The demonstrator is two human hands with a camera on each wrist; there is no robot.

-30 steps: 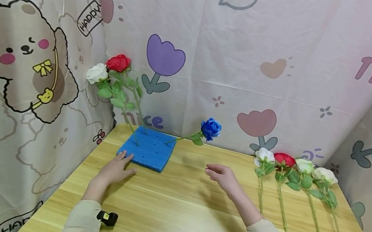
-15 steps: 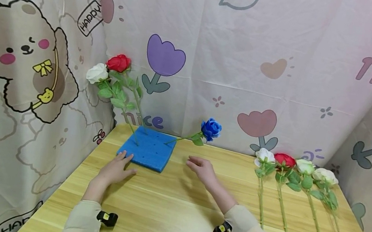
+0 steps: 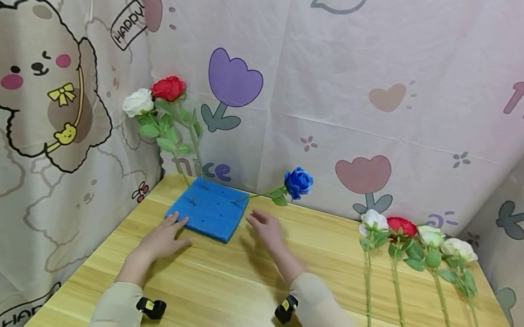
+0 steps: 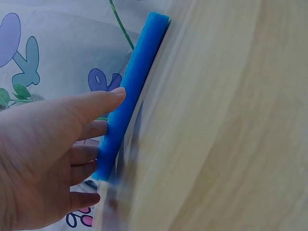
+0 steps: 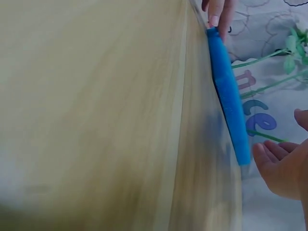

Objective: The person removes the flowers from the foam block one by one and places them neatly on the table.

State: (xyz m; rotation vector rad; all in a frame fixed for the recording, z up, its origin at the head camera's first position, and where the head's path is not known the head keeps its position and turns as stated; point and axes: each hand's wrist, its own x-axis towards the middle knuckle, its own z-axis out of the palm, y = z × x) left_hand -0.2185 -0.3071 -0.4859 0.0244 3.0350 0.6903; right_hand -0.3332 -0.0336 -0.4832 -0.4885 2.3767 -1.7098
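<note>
A blue foam board (image 3: 213,218) lies on the table, with a white rose (image 3: 139,103), a red rose (image 3: 169,88) and a blue rose (image 3: 298,183) standing in it; the blue one leans far right. My left hand (image 3: 160,240) rests its fingers on the board's near left corner, and in the left wrist view its thumb lies at the foam's edge (image 4: 130,96). Just off the board's right side, my right hand (image 3: 268,231) hovers with nothing in it, fingers slightly bent, below the blue rose's stem. The right wrist view has this hand (image 5: 284,166) beside the foam's end.
Four roses lie in a row at the table's right: a white one (image 3: 375,221), a red one (image 3: 401,227) and two pale ones (image 3: 431,235), (image 3: 460,249). A printed curtain (image 3: 305,79) hangs behind the wooden table (image 3: 222,293).
My right hand has moved left across the table, from below the blue rose's head to the right side of the foam board. My left hand has stayed in place.
</note>
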